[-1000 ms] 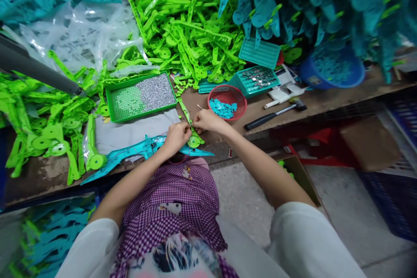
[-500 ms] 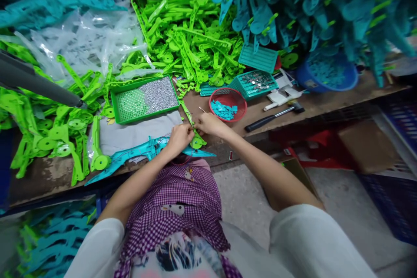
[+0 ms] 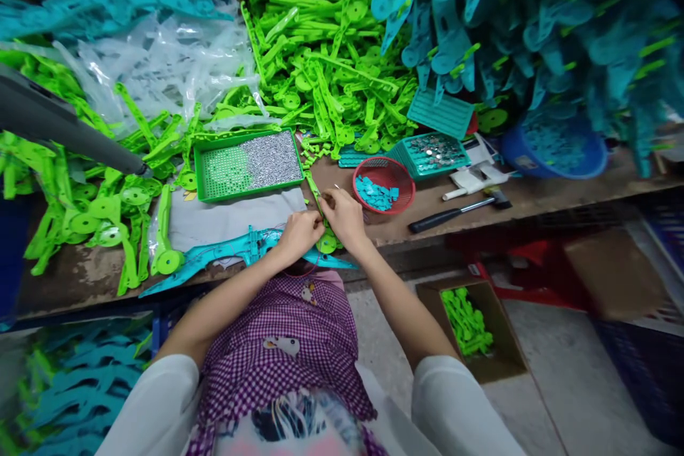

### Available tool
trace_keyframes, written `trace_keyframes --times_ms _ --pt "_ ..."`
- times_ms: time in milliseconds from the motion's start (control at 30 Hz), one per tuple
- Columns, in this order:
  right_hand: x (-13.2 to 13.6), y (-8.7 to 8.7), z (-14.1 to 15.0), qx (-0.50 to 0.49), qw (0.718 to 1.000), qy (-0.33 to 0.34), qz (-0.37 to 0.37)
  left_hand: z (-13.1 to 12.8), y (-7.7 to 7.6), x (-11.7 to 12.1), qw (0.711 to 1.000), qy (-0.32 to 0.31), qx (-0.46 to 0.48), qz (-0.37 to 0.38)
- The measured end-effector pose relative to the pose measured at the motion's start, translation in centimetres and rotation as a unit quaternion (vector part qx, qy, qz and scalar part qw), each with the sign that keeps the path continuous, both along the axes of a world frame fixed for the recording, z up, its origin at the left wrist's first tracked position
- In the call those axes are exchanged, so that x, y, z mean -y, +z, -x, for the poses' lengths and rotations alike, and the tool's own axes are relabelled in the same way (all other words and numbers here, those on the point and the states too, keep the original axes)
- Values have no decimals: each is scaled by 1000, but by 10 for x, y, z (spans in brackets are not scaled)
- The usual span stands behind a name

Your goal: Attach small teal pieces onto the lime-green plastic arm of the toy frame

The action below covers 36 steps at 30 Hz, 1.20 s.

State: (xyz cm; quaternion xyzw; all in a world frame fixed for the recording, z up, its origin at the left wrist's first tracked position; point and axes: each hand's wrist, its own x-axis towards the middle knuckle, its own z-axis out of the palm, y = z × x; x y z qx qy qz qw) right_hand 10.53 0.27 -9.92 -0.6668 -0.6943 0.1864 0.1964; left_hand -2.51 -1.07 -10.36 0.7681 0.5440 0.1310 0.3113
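My left hand (image 3: 301,236) is closed, with its fingertips pinched at a lime-green plastic arm-shaped part (image 3: 326,243). My right hand (image 3: 343,215) is bent over the same part from the right, fingers closed. A thin, pale-tipped rod (image 3: 336,187) sticks out above the right hand; its kind is too small to tell. Beneath the left wrist lies a long blue bow-shaped plastic part (image 3: 229,249), with thin reddish wire along it. The fingertips hide the exact grip points.
Behind my hands stand a green tray (image 3: 251,189) of small metal pieces, a red basket (image 3: 410,196) of blue bits and a teal tray (image 3: 425,169). A hammer (image 3: 454,211) lies right. Green parts (image 3: 342,64) pile behind; a cardboard box (image 3: 502,367) sits below.
The view has shifted, bringing the cardboard box with green parts into sight. My right hand has drawn in closer over the green part; the left stays pinched there.
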Motion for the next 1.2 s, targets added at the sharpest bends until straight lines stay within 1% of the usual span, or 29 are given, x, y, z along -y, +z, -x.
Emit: trace_keyframes --times_ms 67,233,433,533,667,900,967,1067,1133,1200 --pt "-6 2 2 14 1000 -11 20 0 -1 0 1000 1 -1 1" --pt "-19 13 10 103 993 -8 66 1 0 1 1000 0 -4 9" --pt "-35 23 15 179 978 53 90 1 -1 1 1000 1 2 9" --pt "-38 27 15 192 974 65 103 1 -4 1 1000 1 0 8" --pt "-37 26 9 151 980 72 106 2 -5 2 1000 -1 2 11" --pt "-38 13 1 40 992 31 116 2 -3 2 1000 -6 9 7" --pt "-36 9 0 22 994 27 101 2 -2 2 1000 -7 7 6" --pt "-32 0 -2 -9 998 37 58 2 -2 2 1000 -7 2 3" --pt "-28 -5 -5 -52 997 46 33 2 -2 2 1000 -13 7 -1" --pt "-25 -10 -7 -105 994 36 25 2 -3 2 1000 -16 13 -4"
